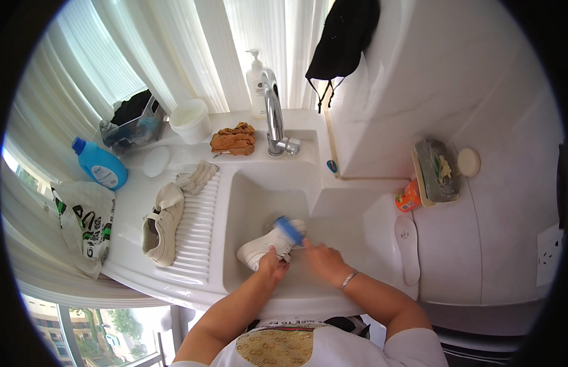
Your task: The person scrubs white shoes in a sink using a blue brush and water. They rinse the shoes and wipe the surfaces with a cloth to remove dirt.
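In the basin of a white laundry sink (343, 293), my left hand (272, 266) grips a white shoe (261, 245) near its opening. My right hand (324, 262) holds a blue brush (289, 230), blurred, against the toe end of that shoe. Another off-white shoe (167, 229), its tongue pulled up, lies on the ribbed washboard (196, 241) left of the basin. Light shoelaces or cloth (197, 178) are bunched at the washboard's top. A pale insole (407, 250) rests along the sink's right edge.
A chrome faucet (274, 114) rises behind the basin. Along the back stand a pump bottle (257, 87), a brown cloth (233, 139), a white tub (190, 121) and a clear bin (134, 124). A blue detergent bottle (100, 165) is at left; an orange container (407, 196) and soap tray (437, 172) at right.
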### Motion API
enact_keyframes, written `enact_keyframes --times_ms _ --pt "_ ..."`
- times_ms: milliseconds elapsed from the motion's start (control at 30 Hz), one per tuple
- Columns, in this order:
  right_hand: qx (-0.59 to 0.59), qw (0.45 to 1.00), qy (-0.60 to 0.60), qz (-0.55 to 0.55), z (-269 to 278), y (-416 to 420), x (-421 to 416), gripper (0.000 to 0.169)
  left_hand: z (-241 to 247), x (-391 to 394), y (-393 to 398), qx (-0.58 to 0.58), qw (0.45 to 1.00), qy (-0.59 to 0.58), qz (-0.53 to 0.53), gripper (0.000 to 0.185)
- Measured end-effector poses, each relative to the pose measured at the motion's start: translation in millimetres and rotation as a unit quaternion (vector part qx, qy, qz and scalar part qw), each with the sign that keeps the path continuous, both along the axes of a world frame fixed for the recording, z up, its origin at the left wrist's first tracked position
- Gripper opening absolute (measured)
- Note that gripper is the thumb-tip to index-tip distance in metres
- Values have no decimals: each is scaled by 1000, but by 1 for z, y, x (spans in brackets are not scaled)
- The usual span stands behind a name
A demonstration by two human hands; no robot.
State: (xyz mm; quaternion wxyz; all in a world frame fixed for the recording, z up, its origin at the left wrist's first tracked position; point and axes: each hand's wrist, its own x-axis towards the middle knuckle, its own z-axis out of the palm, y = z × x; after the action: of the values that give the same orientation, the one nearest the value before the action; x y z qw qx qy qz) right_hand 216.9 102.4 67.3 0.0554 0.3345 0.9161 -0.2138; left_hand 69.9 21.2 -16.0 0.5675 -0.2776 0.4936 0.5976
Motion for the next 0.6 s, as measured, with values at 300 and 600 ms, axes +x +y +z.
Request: enact_keyframes --times_ms 300,600 --pt "-58 979 -112 -157 -34 45 74 36 37 -14 6 42 995 -85 24 40" --pt "-141 984 72 -78 15 -12 36 33 -4 -28 16 33 996 -25 -84 41"
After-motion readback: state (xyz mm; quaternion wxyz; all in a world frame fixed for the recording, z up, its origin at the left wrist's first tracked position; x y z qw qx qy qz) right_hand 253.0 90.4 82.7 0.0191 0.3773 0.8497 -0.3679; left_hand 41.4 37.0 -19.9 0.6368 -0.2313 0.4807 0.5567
